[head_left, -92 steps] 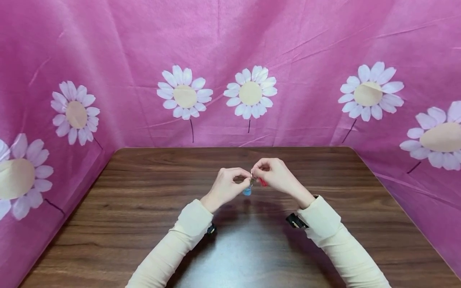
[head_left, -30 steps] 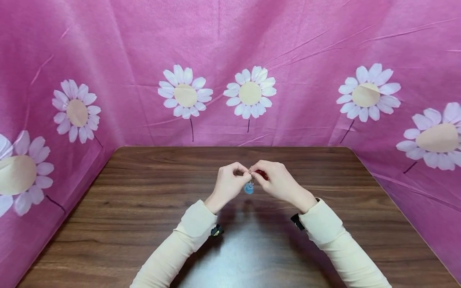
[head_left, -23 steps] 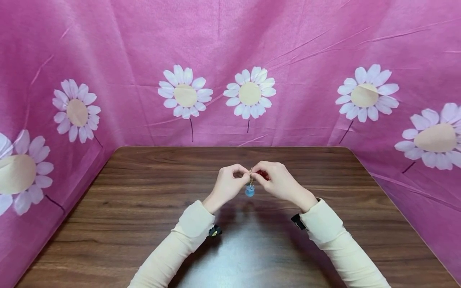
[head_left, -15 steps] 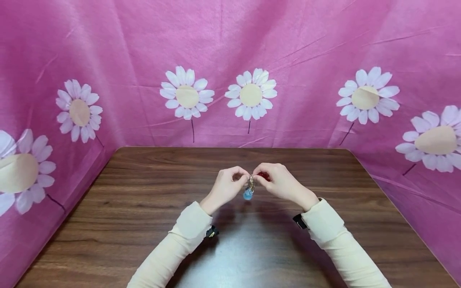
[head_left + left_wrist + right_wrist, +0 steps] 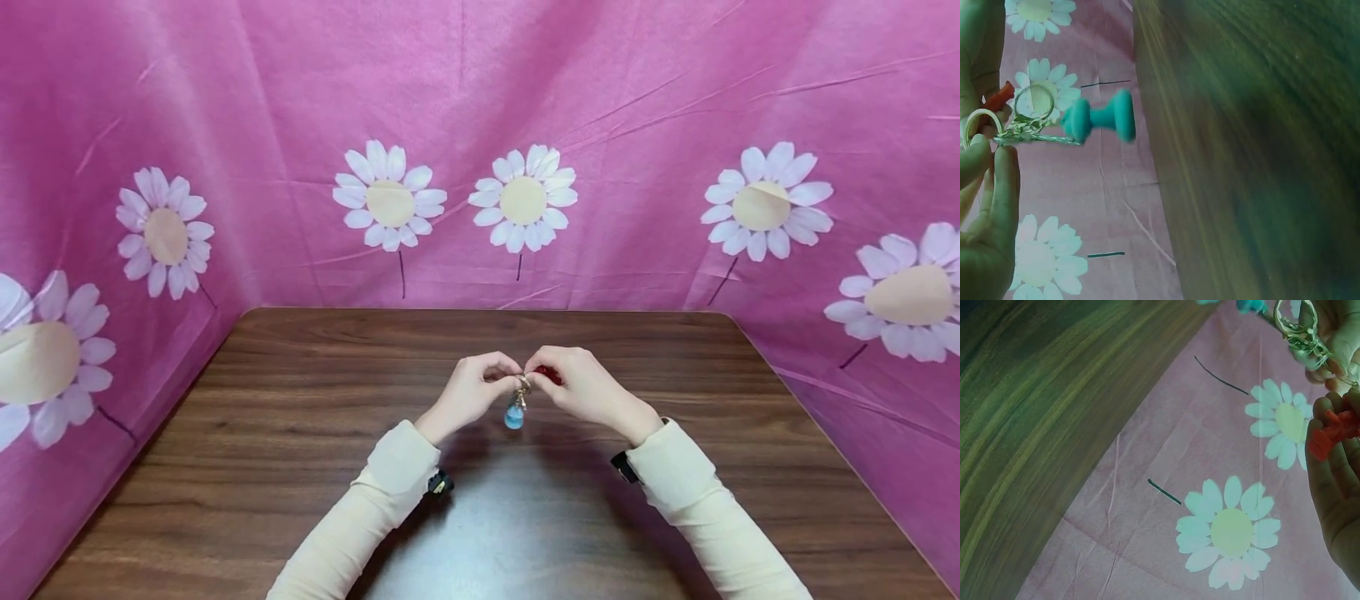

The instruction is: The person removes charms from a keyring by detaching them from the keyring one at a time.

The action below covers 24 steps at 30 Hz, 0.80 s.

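My left hand (image 5: 468,390) and right hand (image 5: 583,387) meet above the table, fingertips close together, both pinching at a keychain's gold metal ring (image 5: 984,120). From it hang a short chain (image 5: 1030,127), a second ring (image 5: 1052,100) and a blue-green dumbbell-shaped charm (image 5: 1100,117). A thin silvery strip (image 5: 1054,139) lies along the chain; its kind is unclear. Against the curled fingers of my right hand sits a small red charm (image 5: 1335,434), partly hidden. Whether the red charm is linked to the ring cannot be told.
Below the hands spreads a brown wood-grain table (image 5: 300,433). A pink cloth (image 5: 285,100) with white flowers stands around its back and sides. A small black device (image 5: 440,482) sits at my left cuff, another (image 5: 624,467) at the right.
Both hands have come down slightly. The blue-green charm now hangs lower, with more of the chain showing. The red charm, which stuck out below my right fingers, now lies inside that hand.
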### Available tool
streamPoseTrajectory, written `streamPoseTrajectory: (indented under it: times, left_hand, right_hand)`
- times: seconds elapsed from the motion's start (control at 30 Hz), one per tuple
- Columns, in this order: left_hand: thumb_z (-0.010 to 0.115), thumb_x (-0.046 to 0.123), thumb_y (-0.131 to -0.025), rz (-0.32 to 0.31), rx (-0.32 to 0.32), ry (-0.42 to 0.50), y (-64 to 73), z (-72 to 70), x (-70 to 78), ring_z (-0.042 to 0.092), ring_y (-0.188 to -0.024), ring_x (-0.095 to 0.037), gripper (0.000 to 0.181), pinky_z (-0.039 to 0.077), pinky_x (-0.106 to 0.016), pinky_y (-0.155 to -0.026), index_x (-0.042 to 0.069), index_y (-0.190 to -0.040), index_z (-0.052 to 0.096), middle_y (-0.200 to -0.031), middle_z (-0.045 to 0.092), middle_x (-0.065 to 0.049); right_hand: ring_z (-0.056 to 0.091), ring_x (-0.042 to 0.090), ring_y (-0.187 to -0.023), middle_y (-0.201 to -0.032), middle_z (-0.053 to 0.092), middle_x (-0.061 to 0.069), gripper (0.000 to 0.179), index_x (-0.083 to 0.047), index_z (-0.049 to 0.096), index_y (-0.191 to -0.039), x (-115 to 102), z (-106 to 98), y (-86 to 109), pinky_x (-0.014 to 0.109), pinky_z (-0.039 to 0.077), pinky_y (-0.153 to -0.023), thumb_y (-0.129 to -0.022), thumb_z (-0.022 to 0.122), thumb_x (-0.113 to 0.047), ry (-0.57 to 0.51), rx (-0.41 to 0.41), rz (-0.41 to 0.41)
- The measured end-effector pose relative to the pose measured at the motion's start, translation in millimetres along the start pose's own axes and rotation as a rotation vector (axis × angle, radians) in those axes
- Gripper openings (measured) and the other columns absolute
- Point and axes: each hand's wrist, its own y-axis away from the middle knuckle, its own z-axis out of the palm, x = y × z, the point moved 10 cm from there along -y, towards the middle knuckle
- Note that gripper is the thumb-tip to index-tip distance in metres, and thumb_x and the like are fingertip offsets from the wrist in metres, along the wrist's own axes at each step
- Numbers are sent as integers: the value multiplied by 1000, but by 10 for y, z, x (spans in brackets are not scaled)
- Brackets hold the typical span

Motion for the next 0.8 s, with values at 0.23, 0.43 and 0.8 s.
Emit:
streamPoseTrajectory:
  times: [0.23,0.43,0.8]
  left_hand:
    - [69,8,-80,207,103,-180,31,-122,252,65,-72,-11,5,52,-14,-66,5,-82,69,-80,64,-3]
    - [69,7,-79,256,103,-286,29,-151,366,65,-74,-11,4,51,-11,-67,6,-83,68,-81,64,-2]
    - [69,4,-78,222,132,-387,39,-147,383,65,-71,-10,6,54,-19,-66,9,-80,67,-77,62,1]
  right_hand:
    - [51,2,-66,-77,65,-7,7,-13,67,-89,84,56,9,25,49,-60,-82,67,-11,-78,-31,45]
    - [55,3,-69,-81,68,-3,7,-11,68,-90,111,86,-9,24,50,-62,-83,66,-10,-205,-64,100]
    - [46,5,-58,-71,61,-4,4,-11,67,-85,79,43,-23,21,41,-55,-81,68,-11,35,-6,84]
